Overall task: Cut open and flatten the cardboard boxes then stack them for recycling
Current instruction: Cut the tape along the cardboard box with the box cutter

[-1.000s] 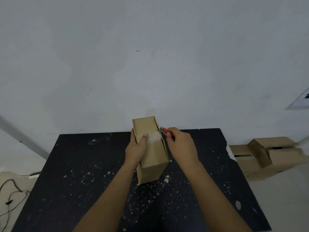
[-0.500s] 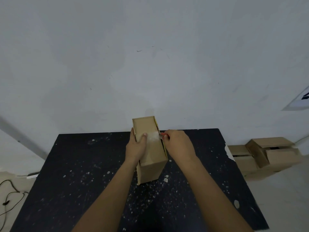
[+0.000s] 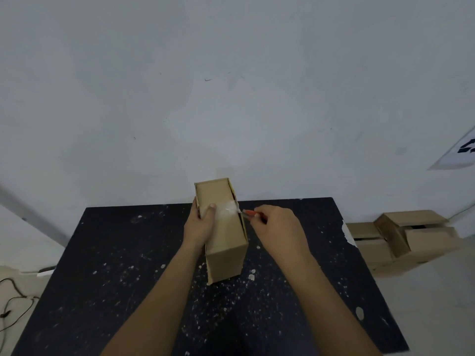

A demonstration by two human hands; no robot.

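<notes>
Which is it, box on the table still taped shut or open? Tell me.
Still taped shut. Clear tape spans the top of the box; the left hand holds it, and the right hand sets the cutter against the tape's edge.

Bare workroom or storage corner, not a furnished home space. Plain grey-white painted wall (image 3: 231,86), scuffed. Black worktable (image 3: 102,278) flecked with white debris. Loose cardboard boxes (image 3: 403,237) piled on the floor at right. Black cable (image 3: 12,304) trailing on the floor, left. Printed marker sheet (image 3: 460,152) stuck on the wall.
</notes>
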